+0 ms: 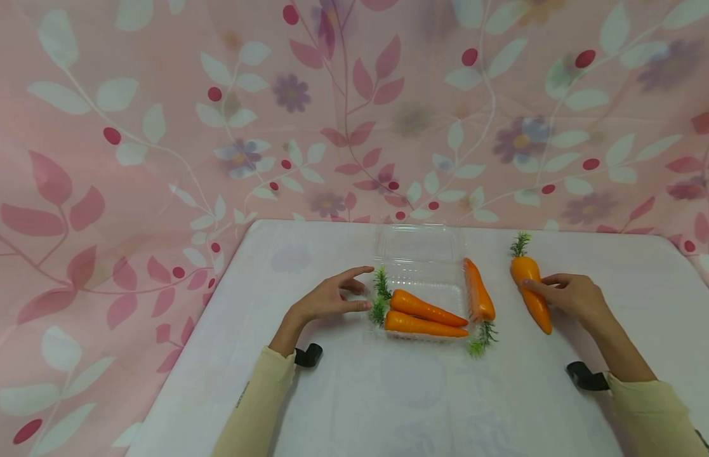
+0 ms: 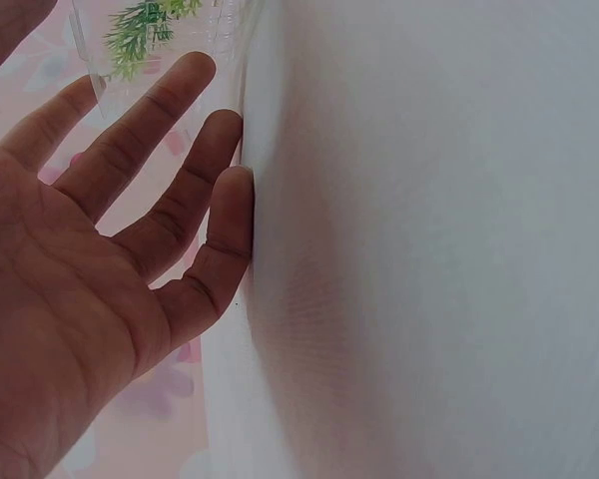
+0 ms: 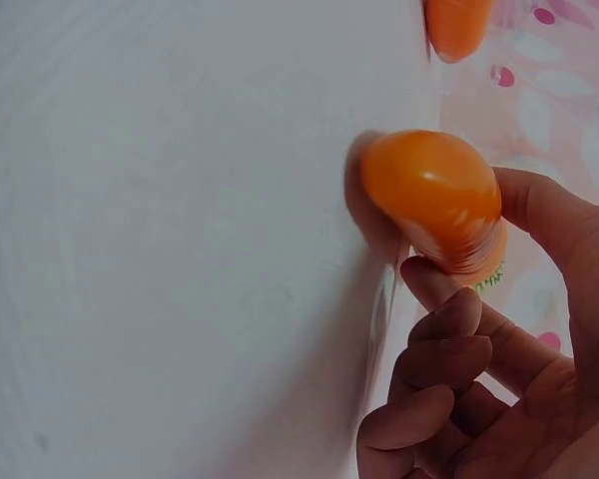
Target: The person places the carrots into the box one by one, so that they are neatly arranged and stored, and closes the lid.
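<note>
My right hand (image 1: pixel 579 301) pinches an orange toy carrot (image 1: pixel 524 269) between thumb and fingers, at the right of the table. Its leafy green top points away from me, and in the right wrist view the orange tip end (image 3: pixel 429 180) faces the camera. At the left side of a clear plastic box (image 1: pixel 428 277), my left hand (image 1: pixel 325 299) has its fingers spread and loosely bent, holding nothing. Two carrots (image 1: pixel 425 324) lie side by side in the box's front part, with their green tops (image 1: pixel 381 285) over its left edge, close to the left fingertips.
Another carrot (image 1: pixel 480 292) lies along the right side of the box, its greens (image 1: pixel 483 339) toward me. The box's clear lid (image 1: pixel 419 242) is folded back behind it. A white cloth (image 1: pixel 343 406) covers the table, and a pink floral curtain (image 1: pixel 354 114) hangs behind.
</note>
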A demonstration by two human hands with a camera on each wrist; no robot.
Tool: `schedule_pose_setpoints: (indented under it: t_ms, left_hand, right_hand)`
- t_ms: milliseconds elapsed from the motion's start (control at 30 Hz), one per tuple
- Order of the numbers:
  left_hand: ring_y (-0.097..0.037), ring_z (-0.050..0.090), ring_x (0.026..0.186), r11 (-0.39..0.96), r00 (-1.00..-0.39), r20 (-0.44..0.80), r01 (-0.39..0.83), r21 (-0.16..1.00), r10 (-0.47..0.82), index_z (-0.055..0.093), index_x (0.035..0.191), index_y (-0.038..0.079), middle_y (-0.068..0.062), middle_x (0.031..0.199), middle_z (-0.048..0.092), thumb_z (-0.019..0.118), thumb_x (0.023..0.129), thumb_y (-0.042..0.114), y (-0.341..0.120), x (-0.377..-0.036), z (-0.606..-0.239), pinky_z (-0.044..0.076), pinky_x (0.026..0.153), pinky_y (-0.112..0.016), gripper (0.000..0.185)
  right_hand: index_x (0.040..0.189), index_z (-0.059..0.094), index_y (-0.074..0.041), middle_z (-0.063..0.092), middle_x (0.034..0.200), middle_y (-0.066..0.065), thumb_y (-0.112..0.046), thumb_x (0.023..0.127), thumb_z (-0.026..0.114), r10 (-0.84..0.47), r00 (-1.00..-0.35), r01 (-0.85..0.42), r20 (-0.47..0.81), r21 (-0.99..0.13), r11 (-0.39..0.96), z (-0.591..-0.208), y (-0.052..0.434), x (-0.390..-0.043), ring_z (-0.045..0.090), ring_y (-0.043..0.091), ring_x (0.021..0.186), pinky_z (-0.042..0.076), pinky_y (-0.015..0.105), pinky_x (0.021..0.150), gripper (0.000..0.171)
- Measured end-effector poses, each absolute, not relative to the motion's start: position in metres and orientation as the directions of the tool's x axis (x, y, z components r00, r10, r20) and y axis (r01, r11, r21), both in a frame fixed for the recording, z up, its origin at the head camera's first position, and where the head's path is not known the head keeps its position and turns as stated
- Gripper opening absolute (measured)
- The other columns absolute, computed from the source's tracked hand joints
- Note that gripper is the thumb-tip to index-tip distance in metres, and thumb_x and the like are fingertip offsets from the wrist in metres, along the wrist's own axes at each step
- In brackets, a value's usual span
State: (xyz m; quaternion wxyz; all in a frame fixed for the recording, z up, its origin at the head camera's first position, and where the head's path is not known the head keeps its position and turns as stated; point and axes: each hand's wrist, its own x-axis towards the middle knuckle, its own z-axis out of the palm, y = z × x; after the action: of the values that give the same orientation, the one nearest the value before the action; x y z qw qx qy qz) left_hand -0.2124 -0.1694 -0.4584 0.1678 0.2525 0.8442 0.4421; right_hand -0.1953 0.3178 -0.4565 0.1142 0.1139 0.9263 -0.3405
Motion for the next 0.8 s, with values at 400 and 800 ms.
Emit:
schedule_pose_setpoints:
  t_ms: [400, 800]
  left_hand:
    - [-0.014, 0.056, 0.118, 0.489, -0.818, -0.066, 0.274, 0.828, 0.571, 0.038, 0.153, 0.027, -0.001, 0.125, 0.062, 0.077, 0.086, 0.040, -0.170, -0.213, -0.460, 0.048, 0.097, -0.042, 0.079]
    - [-0.010, 0.056, 0.116, 0.504, -0.823, -0.070, 0.275, 0.819, 0.563, 0.038, 0.153, 0.029, 0.001, 0.125, 0.062, 0.077, 0.085, 0.044, -0.170, -0.213, -0.462, 0.048, 0.096, -0.038, 0.080]
  right_hand:
    - [0.128, 0.054, 0.013, 0.053, 0.116, 0.033, -0.067, 0.087, 0.059, 0.112, -0.957, 0.260, -0.268, -0.616, 0.744, -0.455, 0.317, -0.194, 0.051, 0.039, 0.095, 0.048, 0.045, 0.072, 0.090]
    - [0.129, 0.056, 0.010, 0.054, 0.117, 0.030, -0.065, 0.089, 0.059, 0.076, -0.973, 0.199, -0.218, -0.624, 0.756, -0.434, 0.317, -0.191, 0.048, 0.039, 0.096, 0.047, 0.044, 0.070, 0.085]
